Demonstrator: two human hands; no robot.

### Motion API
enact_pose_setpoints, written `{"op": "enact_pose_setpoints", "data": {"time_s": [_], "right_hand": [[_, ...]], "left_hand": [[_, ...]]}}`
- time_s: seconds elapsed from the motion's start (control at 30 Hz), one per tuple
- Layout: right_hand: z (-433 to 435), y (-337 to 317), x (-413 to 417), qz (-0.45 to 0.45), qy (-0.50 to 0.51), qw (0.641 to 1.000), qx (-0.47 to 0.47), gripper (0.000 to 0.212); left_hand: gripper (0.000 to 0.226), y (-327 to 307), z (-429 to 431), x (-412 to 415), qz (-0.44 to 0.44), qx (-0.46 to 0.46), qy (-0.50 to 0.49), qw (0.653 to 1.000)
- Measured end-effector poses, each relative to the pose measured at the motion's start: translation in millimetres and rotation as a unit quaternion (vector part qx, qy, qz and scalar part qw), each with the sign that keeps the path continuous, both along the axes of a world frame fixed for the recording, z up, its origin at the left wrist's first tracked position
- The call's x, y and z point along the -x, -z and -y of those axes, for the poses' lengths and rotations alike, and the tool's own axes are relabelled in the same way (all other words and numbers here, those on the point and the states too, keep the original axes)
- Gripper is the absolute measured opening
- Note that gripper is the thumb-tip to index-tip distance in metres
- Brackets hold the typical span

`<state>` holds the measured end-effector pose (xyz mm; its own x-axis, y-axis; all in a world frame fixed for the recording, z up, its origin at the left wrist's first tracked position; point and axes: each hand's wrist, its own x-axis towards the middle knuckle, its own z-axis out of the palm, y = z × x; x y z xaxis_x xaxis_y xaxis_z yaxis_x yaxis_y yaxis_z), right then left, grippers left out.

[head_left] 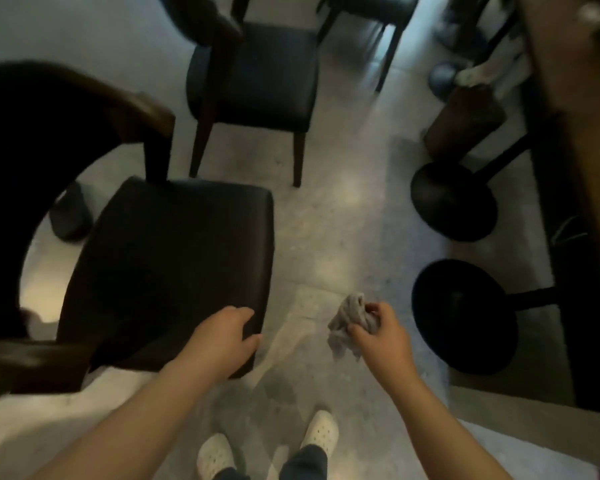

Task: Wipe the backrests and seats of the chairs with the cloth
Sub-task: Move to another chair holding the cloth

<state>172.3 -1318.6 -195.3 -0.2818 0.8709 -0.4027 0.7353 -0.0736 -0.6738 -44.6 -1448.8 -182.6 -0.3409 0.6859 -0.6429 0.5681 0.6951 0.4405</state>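
A dark padded chair seat (174, 265) fills the lower left, with its curved wooden backrest (49, 109) arching over the far left. My left hand (222, 341) grips the seat's near right corner, fingers curled over the edge. To the right, above the bare floor, my right hand (381, 336) holds a crumpled grey cloth (349, 325), which hangs clear of the chair. A second dark chair (257, 77) stands further ahead, its seat facing me.
Two round black table bases (454, 202) (465, 317) stand on the floor at the right, under a long wooden table (589, 133). A third chair (368, 5) shows at the top. My white shoes (321, 433) stand on the grey floor.
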Motion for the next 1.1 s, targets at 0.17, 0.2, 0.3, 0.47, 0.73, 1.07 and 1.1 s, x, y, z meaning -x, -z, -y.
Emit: {"op": "enact_pose_setpoints", "data": {"time_s": [0.17, 0.2, 0.3, 0.47, 0.73, 1.07, 1.1], "right_hand": [[-35, -82, -50, -0.015, 0.029, 0.997, -0.063, 0.02], [-42, -96, -61, -0.018, 0.032, 0.997, -0.073, 0.015], [-66, -134, -100, -0.038, 0.051, 0.994, -0.091, 0.009], [-102, -178, -167, -0.075, 0.086, 0.988, -0.099, 0.007], [-144, -191, -223, -0.078, 0.141, 0.984, -0.08, 0.013], [-240, -164, -249, -0.023, 0.224, 0.971, -0.079, 0.013], [-248, -163, -252, -0.032, 0.243, 0.965, -0.092, 0.013]], "left_hand": [[0.055, -77, -58, -39, 0.014, -0.06, 0.039, 0.997], [0.054, -90, -70, -48, 0.013, -0.071, 0.045, 0.996], [0.054, -124, -105, -81, -0.006, -0.102, 0.077, 0.992], [0.055, -157, -156, -142, -0.022, -0.126, 0.113, 0.985], [0.057, -162, -228, -197, -0.036, -0.119, 0.178, 0.976], [0.057, -148, -351, -207, -0.029, -0.103, 0.255, 0.961], [0.057, -147, -363, -207, -0.032, -0.1, 0.267, 0.958]]}}
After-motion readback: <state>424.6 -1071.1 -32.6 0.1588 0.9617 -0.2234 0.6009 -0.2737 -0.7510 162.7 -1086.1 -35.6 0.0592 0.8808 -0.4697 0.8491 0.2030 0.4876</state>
